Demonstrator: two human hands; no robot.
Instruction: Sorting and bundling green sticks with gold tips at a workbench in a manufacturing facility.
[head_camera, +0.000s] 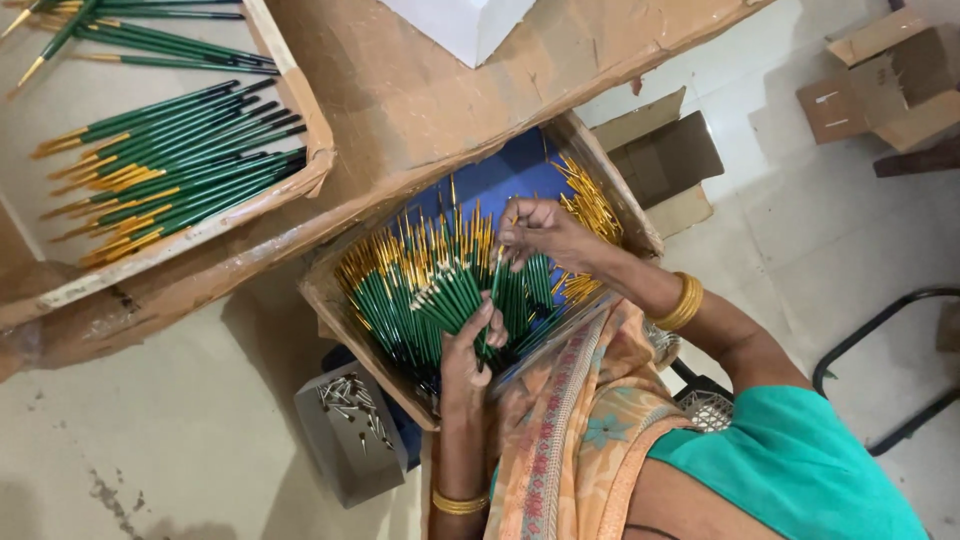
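A cardboard box (330, 300) on my lap holds several green brush handles (400, 300) with golden metal tips, fanned out over a blue lining. My left hand (468, 352) grips a bunch of these green handles (455, 300) near their lower ends, holding them upright in the box. Above it, my right hand (540, 232) pinches the golden tip of one handle (497, 270) in that bunch. Gold bangles sit on both wrists.
A shallow cardboard tray (300, 110) at the upper left holds rows of green handles (170, 160). A small grey box of metal ferrules (350, 405) stands below the main box. Open cartons (660, 155) (885, 80) lie on the tiled floor; a black chair frame (900, 350) is at right.
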